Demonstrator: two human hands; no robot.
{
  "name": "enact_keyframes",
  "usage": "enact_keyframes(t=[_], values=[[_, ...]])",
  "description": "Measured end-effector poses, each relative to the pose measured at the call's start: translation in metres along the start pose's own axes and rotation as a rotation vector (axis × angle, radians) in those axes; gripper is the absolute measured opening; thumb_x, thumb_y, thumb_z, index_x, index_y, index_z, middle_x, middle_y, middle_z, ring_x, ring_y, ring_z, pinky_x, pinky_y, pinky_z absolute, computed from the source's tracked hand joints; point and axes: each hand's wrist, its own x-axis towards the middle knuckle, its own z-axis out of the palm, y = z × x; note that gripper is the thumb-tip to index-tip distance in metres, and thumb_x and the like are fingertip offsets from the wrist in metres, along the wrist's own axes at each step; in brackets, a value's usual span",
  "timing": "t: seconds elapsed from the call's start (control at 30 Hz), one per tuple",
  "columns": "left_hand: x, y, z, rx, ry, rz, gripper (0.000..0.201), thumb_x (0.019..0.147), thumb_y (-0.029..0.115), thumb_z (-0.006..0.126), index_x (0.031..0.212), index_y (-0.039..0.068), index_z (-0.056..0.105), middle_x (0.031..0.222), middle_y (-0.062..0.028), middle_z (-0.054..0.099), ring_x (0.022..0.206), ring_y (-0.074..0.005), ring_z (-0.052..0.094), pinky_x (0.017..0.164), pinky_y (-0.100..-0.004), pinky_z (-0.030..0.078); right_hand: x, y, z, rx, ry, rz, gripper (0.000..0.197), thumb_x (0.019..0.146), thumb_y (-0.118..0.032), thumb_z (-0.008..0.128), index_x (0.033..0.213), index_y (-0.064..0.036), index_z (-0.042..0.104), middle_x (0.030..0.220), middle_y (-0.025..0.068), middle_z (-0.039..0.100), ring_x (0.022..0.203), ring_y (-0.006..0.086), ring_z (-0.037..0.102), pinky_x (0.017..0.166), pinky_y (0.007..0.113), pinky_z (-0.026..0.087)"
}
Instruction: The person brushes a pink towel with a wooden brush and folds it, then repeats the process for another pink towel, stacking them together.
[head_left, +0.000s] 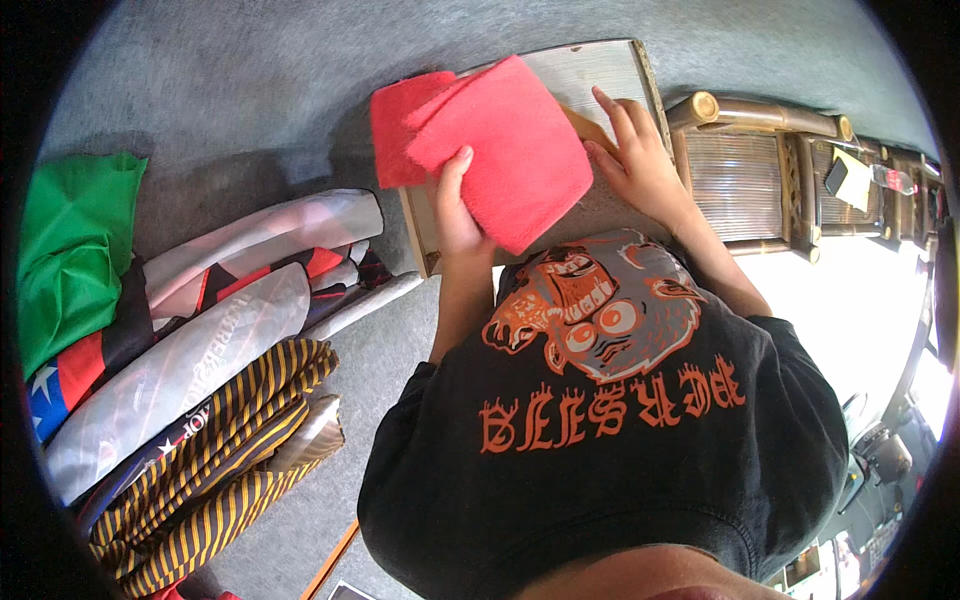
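Note:
My left hand (462, 208) grips a folded red cloth (515, 150), its thumb lying over the front. The cloth looks soft and fuzzy, with a separate flap at its left side. My right hand (637, 160) is open to the right of the cloth, fingers spread and pointing up. Beside its thumb a tan strip (590, 128) shows, partly covered by the cloth; its kind cannot be made out. Both hands are over a wooden panel or shallow box (590, 70) with a pale surface and a darker right edge.
Rolled and draped fabrics lie on the left: a green cloth (80, 250), whitish rolls (190, 350) and black-and-yellow striped fabric (225, 440). Bamboo furniture (740, 185) stands on the right, with a dark phone-like object (836, 177), yellow paper (852, 182) and a clear bottle (893, 180).

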Motion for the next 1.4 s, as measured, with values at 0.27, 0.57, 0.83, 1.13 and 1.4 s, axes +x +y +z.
enact_keyframes(t=[0.27,0.57,0.83,1.13,1.4], values=[[-0.006,-0.010,0.009,-0.082,-0.110,-0.117,0.044,0.091,0.027,0.053,0.128,0.003,0.046,0.121,-0.0125,0.056,0.111,-0.0241,0.055,0.096,-0.0396,0.043,0.010,-0.060,-0.039,0.232,-0.025,-0.418,0.078,0.064,-0.040,0.079,0.130,-0.0088,0.053,0.125,0.0175,0.047,0.110,0.0354,0.048,0.094,0.044,0.040],[-0.016,-0.011,0.018,-0.207,-0.089,-0.071,0.044,0.095,0.033,0.046,0.130,0.007,0.045,0.126,-0.0099,0.053,0.117,-0.0242,0.051,0.101,-0.0410,0.038,0.010,-0.060,-0.026,0.258,-0.005,-0.371,0.069,0.069,-0.032,0.076,0.130,-0.0101,0.054,0.128,0.0180,0.046,0.115,0.0363,0.046,0.097,0.044,0.037],[-0.016,-0.016,0.017,-0.047,-0.067,-0.004,0.034,0.090,0.014,0.054,0.120,0.003,0.044,0.115,-0.0081,0.053,0.107,-0.0171,0.052,0.093,-0.0348,0.041,0.008,-0.040,-0.025,0.523,-0.037,-0.291,0.043,0.086,-0.019,0.061,0.126,-0.0027,0.056,0.121,0.0217,0.054,0.115,0.0332,0.049,0.102,0.042,0.034],[-0.020,-0.017,0.016,0.009,-0.055,0.015,0.042,0.088,0.016,0.049,0.128,0.004,0.045,0.123,-0.0094,0.054,0.114,-0.0215,0.053,0.099,-0.0384,0.040,-0.004,-0.044,-0.012,1.428,0.137,0.332,0.038,0.101,-0.027,0.043,0.120,0.0037,0.055,0.119,0.0123,0.060,0.109,0.0188,0.058,0.096,0.032,0.043],[-0.022,-0.025,0.012,0.042,-0.049,0.028,0.040,0.089,0.012,0.046,0.128,0.004,0.044,0.123,-0.0090,0.054,0.111,-0.0203,0.054,0.095,-0.0382,0.043,0.002,-0.047,-0.016,1.555,0.336,0.495,0.053,0.100,-0.038,0.038,0.134,0.0028,0.040,0.136,0.0168,0.046,0.127,0.0253,0.044,0.107,0.041,0.034]])
